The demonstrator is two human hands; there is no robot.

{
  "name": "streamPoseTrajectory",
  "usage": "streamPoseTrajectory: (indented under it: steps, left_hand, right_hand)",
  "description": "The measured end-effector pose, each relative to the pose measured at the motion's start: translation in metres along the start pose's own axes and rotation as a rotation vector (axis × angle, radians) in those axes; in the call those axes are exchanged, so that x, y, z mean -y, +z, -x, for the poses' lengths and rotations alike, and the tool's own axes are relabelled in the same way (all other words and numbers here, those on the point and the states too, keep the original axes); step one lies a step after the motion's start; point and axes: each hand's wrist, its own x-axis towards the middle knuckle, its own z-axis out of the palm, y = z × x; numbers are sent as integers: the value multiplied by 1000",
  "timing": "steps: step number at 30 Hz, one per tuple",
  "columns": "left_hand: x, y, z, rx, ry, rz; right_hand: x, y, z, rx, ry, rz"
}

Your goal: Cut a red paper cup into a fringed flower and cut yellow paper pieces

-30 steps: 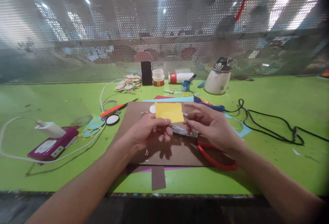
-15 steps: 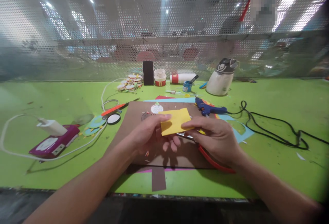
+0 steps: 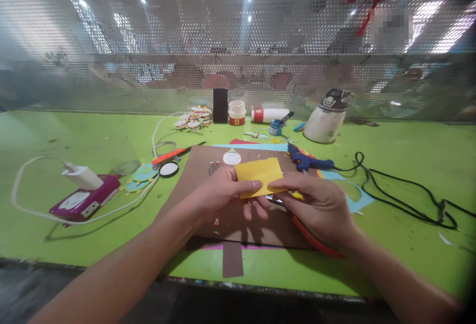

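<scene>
A piece of yellow paper (image 3: 260, 172) is held up over the brown board, its face turned toward me. My left hand (image 3: 226, 190) pinches its lower left part, thumb on the front and fingers behind and below. At the lower right edge, my right hand (image 3: 320, 200) grips the same paper between thumb and fingers. A curved red handle (image 3: 316, 239) shows under my right hand, with a bit of metal near the fingertips; whether that hand also holds it I cannot tell. Behind the paper, a small round white patterned piece (image 3: 232, 158) lies on the brown board (image 3: 193, 185).
A blue glue gun (image 3: 310, 160) with a black cord lies right. Left are an orange-handled knife (image 3: 167, 156), a round black-rimmed lid (image 3: 168, 169) and a purple power strip (image 3: 85, 197). A phone (image 3: 220, 105), a blue jar (image 3: 275, 127) and a white kettle (image 3: 325, 120) stand behind.
My left thumb has slid from the yellow paper's upper left edge down to its lower middle, close to my right fingers. The whole view has shifted slightly.
</scene>
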Motion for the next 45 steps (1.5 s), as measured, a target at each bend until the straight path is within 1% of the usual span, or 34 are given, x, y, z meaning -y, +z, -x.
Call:
streamPoseTrajectory:
  steps: [4,12,18,21,25,31,33,35,37,41,45]
  left_hand:
    - [2,0,-2,1,10,-2]
    - [2,2,-1,9,1,-37]
    - [-2,6,3,27,11,-89]
    - [-5,11,5,33,8,-133]
    - [-4,13,5,16,-3,-87]
    - [0,12,5,21,50,-84]
    - [-2,15,5,-12,46,-139]
    - [-3,20,5,-69,28,-190]
    - [-2,23,4,-115,13,-200]
    - [3,24,2,-129,21,-175]
    - [4,22,3,-127,2,-217]
  right_hand:
    - [0,-2,-3,11,12,-20]
    - [-2,-9,-9,82,76,-107]
    - [1,-12,-9,110,136,-208]
    - [2,-11,-11,113,174,-262]
    - [3,-9,-11,105,225,-335]
    - [3,-8,-10,79,297,-393]
    - [3,-7,-10,68,307,-404]
    - [3,-6,-10,54,318,-411]
    - [3,-6,-9,44,333,-419]
    - [4,-6,-9,28,359,-432]
    - [5,-5,-9,15,388,-452]
